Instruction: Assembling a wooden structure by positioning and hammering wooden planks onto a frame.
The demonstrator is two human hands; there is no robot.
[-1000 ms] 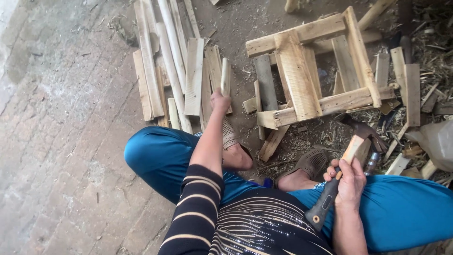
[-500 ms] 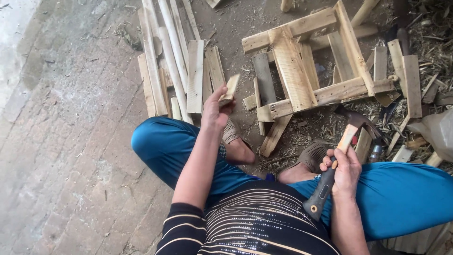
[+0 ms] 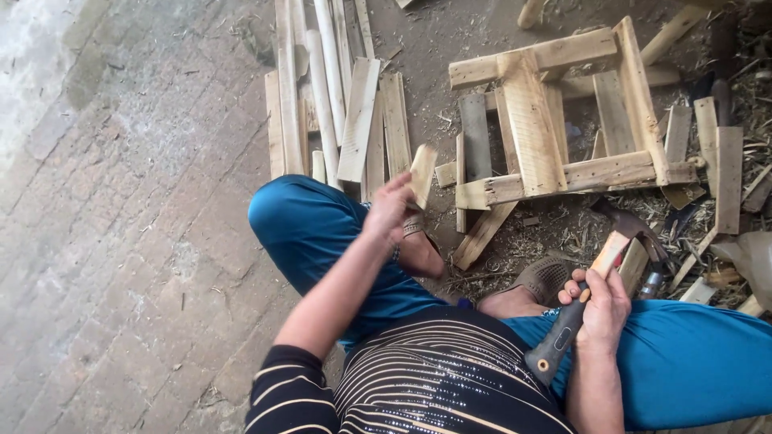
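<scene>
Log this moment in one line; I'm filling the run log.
left hand: holds small wood piece | right hand: grips hammer | wooden frame: on ground

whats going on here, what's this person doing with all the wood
A person sits on the ground among wood scraps. Their left hand holds a short wooden piece lifted above the knee, near a pile of slats lying on the brick floor. Their right hand grips a hammer by its dark handle, together with a small wood block. In front of them lies a partly built frame of rough boards, with shavings scattered around it.
</scene>
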